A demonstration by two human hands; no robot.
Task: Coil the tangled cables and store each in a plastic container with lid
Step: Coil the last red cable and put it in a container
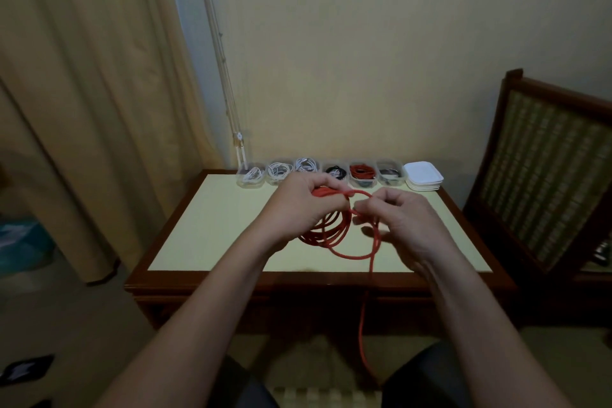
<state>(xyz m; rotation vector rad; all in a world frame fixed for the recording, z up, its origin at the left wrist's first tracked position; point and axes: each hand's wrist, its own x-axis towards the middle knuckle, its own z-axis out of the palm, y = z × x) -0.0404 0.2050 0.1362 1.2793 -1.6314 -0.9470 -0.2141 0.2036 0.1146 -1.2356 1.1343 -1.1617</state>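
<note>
A red cable (pixel 334 232) hangs in several loops above the table. My left hand (pixel 298 205) is shut on the top of the loops. My right hand (pixel 402 212) pinches a strand of the same cable just to the right of the coil. The cable's free end drops over the table's front edge (pixel 298 278) toward the floor between my knees. Along the table's back edge stands a row of clear plastic containers (pixel 390 172), each holding a coiled cable: white ones at the left, a black one, a red one (pixel 362 171). A stack of white lids (pixel 424 175) sits at the row's right end.
The table has a pale yellow top (pixel 215 225) with a dark wooden rim. A wooden chair with a woven back (pixel 543 169) stands at the right. A curtain (pixel 82 93) hangs at the left. A dark object (pixel 26 369) lies on the floor at lower left.
</note>
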